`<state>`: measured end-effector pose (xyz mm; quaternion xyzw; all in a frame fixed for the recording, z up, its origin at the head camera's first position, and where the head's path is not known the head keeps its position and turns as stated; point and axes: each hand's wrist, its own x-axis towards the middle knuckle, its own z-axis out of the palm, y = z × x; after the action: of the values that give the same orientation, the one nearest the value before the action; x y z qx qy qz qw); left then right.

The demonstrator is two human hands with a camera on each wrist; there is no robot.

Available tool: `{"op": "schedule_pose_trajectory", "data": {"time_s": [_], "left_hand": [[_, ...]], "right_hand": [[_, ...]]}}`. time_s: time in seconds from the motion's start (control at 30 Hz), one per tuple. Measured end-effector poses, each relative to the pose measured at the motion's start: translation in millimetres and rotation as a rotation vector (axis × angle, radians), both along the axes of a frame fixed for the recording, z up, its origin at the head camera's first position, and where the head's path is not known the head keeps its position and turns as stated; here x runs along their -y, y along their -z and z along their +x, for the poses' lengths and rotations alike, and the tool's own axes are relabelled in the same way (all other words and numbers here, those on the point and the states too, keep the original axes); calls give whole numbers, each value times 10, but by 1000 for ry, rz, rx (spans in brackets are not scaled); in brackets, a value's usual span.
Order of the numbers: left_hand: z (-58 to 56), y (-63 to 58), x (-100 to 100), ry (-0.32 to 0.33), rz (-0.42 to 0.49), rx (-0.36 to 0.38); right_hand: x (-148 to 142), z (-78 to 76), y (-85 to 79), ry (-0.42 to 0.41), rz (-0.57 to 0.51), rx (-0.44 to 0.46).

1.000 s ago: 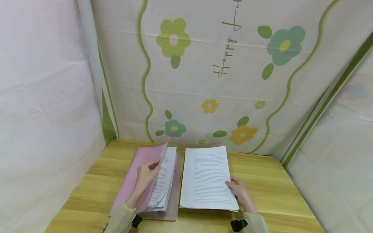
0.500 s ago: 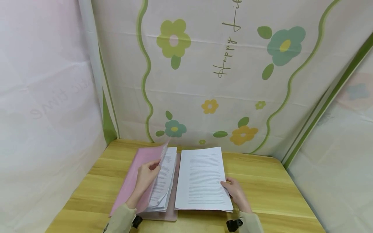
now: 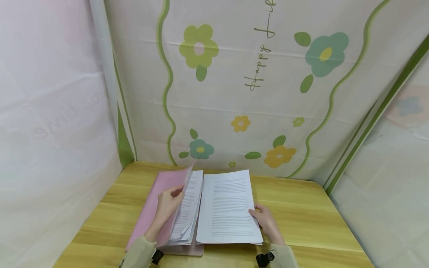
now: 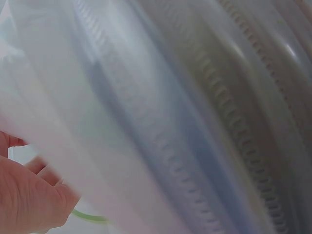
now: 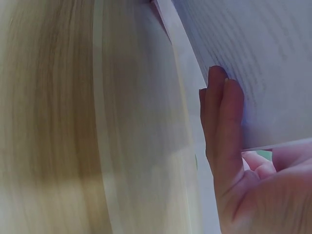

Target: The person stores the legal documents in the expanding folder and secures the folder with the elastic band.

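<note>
In the head view, a pink translucent plastic folder point(image 3: 161, 193) lies on the left of the table with its front cover lifted. My left hand point(image 3: 169, 201) pinches the cover's free edge between thumb and fingers. Inside are printed sheets point(image 3: 187, 212), with a curled lower corner. My right hand point(image 3: 264, 219) grips the right edge of a second sheaf of printed paper point(image 3: 231, 208), thumb on top. This sheaf's left edge overlaps the folder's back cover. In the right wrist view, several fingers point(image 5: 224, 117) press flat against the sheaf's underside. Translucent plastic with notched strips point(image 4: 165, 146) fills most of the left wrist view.
The wooden table point(image 3: 295, 208) runs on to the right of the sheaf. Pale fabric walls surround it, and the back one point(image 3: 228, 89) carries printed flowers. Black camera mounts point(image 3: 264, 259) sit at both wrists.
My right hand has moved left with the paper sheaf, closing the gap to the folder until the sheaf overlaps its back cover. The left hand and the lifted cover have stayed in place.
</note>
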<state>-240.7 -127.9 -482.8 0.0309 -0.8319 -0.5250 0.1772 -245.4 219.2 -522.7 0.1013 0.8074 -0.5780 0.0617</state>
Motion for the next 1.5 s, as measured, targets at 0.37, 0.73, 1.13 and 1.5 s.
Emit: {"op": "schedule_pose_trajectory", "data": {"time_s": [0.37, 0.73, 1.13, 1.5], "left_hand": [[-4, -8, 6, -4, -8, 0], [1, -12, 4, -6, -4, 14], [-12, -9, 2, 2, 4, 17], [-24, -10, 4, -2, 13, 17]], "right_hand": [[-9, -21, 47, 9, 10, -3], [22, -30, 54, 5, 41, -2], [118, -59, 35, -26, 51, -6], [287, -73, 56, -68, 22, -11]]}}
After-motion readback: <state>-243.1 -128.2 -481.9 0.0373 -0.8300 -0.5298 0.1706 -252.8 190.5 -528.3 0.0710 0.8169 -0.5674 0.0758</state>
